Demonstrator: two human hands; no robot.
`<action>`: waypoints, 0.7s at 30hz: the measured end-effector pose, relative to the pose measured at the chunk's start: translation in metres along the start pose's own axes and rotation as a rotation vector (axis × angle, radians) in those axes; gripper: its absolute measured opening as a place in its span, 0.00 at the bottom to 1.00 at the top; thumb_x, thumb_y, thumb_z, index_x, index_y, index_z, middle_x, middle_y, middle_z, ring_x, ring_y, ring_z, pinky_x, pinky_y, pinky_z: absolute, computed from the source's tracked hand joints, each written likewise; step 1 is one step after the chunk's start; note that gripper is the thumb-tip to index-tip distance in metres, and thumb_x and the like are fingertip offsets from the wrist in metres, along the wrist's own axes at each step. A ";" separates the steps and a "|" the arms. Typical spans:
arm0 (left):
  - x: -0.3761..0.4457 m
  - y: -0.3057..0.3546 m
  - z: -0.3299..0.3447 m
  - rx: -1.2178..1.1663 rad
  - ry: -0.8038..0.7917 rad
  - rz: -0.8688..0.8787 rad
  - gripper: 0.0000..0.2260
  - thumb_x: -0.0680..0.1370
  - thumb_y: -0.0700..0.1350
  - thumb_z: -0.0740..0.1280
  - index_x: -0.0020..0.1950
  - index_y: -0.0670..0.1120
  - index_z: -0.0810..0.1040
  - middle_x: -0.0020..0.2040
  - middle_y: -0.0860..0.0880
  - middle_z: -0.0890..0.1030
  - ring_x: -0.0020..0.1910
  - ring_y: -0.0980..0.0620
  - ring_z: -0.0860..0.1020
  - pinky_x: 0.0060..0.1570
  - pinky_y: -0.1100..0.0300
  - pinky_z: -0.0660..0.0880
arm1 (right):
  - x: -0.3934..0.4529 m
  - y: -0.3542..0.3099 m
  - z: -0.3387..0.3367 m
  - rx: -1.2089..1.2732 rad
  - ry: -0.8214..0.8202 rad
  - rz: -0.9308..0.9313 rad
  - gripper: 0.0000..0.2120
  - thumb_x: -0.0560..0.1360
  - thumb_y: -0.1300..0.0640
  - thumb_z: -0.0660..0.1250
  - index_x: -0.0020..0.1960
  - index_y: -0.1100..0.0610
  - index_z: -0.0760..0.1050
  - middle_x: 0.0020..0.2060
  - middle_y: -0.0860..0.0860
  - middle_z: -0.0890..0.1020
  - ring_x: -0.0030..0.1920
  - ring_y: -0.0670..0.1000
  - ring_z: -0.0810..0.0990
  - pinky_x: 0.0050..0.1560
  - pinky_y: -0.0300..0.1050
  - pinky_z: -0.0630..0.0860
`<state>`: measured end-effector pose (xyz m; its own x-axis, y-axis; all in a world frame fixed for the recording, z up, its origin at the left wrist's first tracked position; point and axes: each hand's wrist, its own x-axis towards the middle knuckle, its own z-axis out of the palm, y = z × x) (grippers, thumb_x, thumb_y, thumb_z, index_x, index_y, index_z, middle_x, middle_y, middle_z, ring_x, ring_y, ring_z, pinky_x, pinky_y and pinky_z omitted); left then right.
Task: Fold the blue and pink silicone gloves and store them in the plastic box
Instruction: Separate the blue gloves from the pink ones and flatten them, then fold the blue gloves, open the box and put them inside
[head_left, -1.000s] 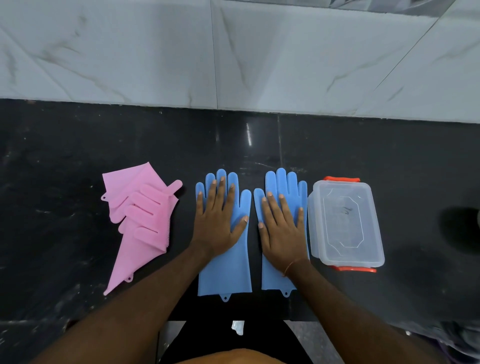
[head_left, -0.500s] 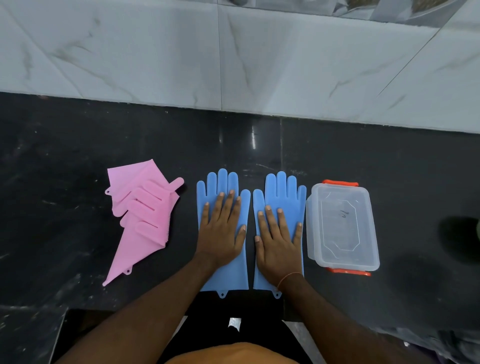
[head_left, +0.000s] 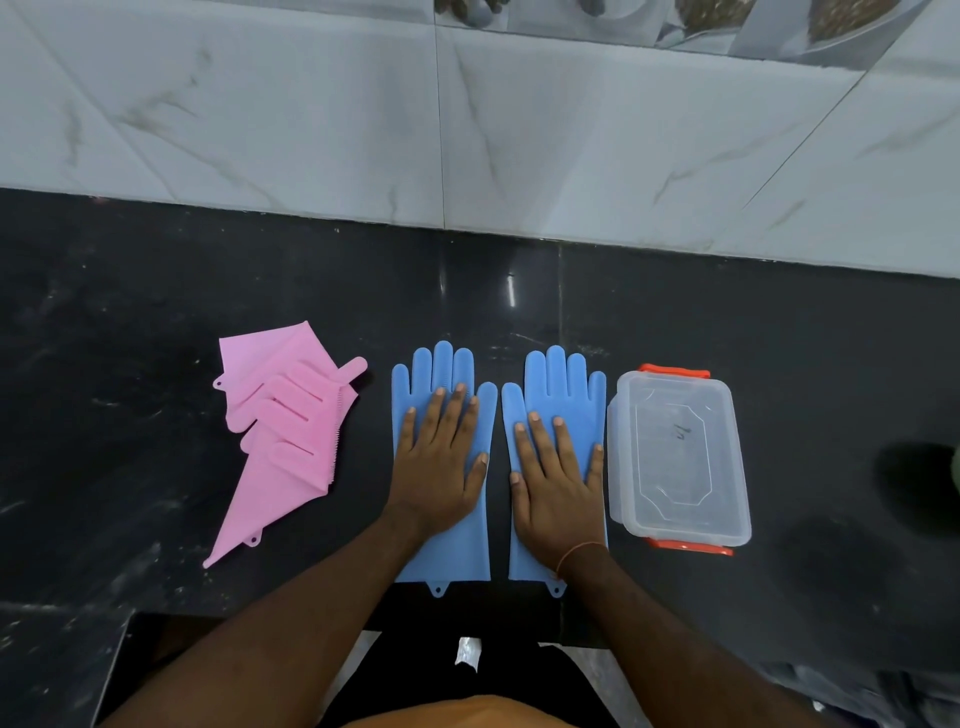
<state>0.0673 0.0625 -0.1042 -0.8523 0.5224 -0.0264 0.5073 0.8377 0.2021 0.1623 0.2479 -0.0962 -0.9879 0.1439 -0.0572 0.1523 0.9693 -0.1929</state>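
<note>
My left hand (head_left: 441, 462) and right hand (head_left: 558, 483) remain flat, fingers spread, unmoved on the blue gloves (head_left: 563, 384). Pink gloves (head_left: 291, 431) lie left; lidded plastic box (head_left: 680, 457) touches right. Counter (head_left: 156, 291) beyond is open.

A black stone counter (head_left: 156, 441) with pale flecks and streaks fills the middle of the view. Behind the counter, meeting its far edge, rises a wall of large white marble tiles (head_left: 311, 119) with grey veins. Below the counter's near edge, a small crumpled bit of silvery foil (head_left: 467, 651) lies on something dark.
</note>
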 end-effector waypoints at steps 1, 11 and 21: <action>0.000 0.000 0.000 0.002 -0.005 -0.001 0.35 0.86 0.61 0.52 0.89 0.48 0.48 0.90 0.48 0.48 0.89 0.45 0.46 0.85 0.36 0.51 | 0.001 -0.001 0.000 0.001 -0.003 0.003 0.31 0.85 0.40 0.47 0.86 0.47 0.49 0.86 0.46 0.50 0.85 0.54 0.45 0.80 0.73 0.46; 0.000 0.000 0.001 -0.007 0.009 0.006 0.35 0.86 0.61 0.53 0.89 0.48 0.49 0.90 0.48 0.49 0.89 0.45 0.47 0.84 0.35 0.53 | 0.000 -0.004 -0.001 -0.009 -0.036 0.011 0.31 0.86 0.40 0.47 0.86 0.47 0.49 0.86 0.47 0.50 0.85 0.55 0.45 0.80 0.73 0.46; -0.015 0.042 -0.042 -0.496 0.143 0.042 0.20 0.87 0.52 0.58 0.80 0.52 0.71 0.76 0.53 0.76 0.78 0.55 0.69 0.81 0.46 0.65 | -0.043 -0.020 -0.038 0.233 -0.036 -0.051 0.23 0.86 0.47 0.56 0.80 0.51 0.66 0.79 0.49 0.70 0.82 0.54 0.63 0.81 0.64 0.60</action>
<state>0.0964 0.0832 -0.0539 -0.8591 0.4980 0.1186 0.4492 0.6224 0.6410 0.2003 0.2297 -0.0527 -0.9935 0.0848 -0.0758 0.1089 0.9025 -0.4168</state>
